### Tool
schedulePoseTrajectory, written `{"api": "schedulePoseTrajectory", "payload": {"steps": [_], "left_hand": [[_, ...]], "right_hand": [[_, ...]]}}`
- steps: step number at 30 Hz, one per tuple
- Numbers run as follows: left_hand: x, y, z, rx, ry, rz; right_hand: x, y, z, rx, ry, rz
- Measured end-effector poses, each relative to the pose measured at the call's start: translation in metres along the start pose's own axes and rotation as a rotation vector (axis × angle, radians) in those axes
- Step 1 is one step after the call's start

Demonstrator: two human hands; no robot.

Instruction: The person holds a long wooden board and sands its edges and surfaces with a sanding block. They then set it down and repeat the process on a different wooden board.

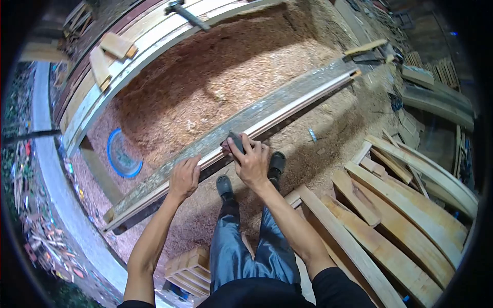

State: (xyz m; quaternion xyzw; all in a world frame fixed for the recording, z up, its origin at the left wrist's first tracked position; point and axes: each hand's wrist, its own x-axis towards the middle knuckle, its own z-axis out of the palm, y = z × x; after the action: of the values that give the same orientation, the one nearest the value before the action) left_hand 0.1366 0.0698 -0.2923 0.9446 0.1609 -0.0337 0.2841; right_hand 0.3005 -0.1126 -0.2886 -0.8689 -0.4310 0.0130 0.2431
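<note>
A long, narrow wooden strip (303, 102) with a grooved profile lies diagonally along a rough grey plank (226, 128). My right hand (252, 163) grips a dark sanding block (235, 141) and holds it against the strip near its middle. Reddish-brown paper or cloth shows at the block's left side. Farther down the strip, my left hand (184, 178) curls its fingers over the wood and touches it. The underside of the left hand's grip is hidden.
Beyond the plank stands a light wooden bench (77, 123) bearing wood offcuts (117, 45) and a hammer-like tool (187, 15). A blue-rimmed round object (109, 154) lies among wood shavings (215, 66). Curved boards (405, 220) are stacked at right, a slatted crate (190, 269) near my legs.
</note>
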Motion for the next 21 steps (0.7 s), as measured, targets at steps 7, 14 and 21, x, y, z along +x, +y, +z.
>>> {"api": "schedulePoseTrajectory", "payload": {"steps": [7,14,21], "left_hand": [[0.056,0.034,0.020,0.066,-0.110,0.145],[0.163,0.113,0.053,0.040,-0.120,0.329],[0.252,0.178,0.085,0.028,-0.209,0.393]], "right_hand": [[0.070,0.229,-0.070,-0.413,0.152,0.359],[0.058,0.213,-0.038,-0.114,0.182,0.127],[0.095,0.327,-0.110,-0.099,0.090,0.411]]}}
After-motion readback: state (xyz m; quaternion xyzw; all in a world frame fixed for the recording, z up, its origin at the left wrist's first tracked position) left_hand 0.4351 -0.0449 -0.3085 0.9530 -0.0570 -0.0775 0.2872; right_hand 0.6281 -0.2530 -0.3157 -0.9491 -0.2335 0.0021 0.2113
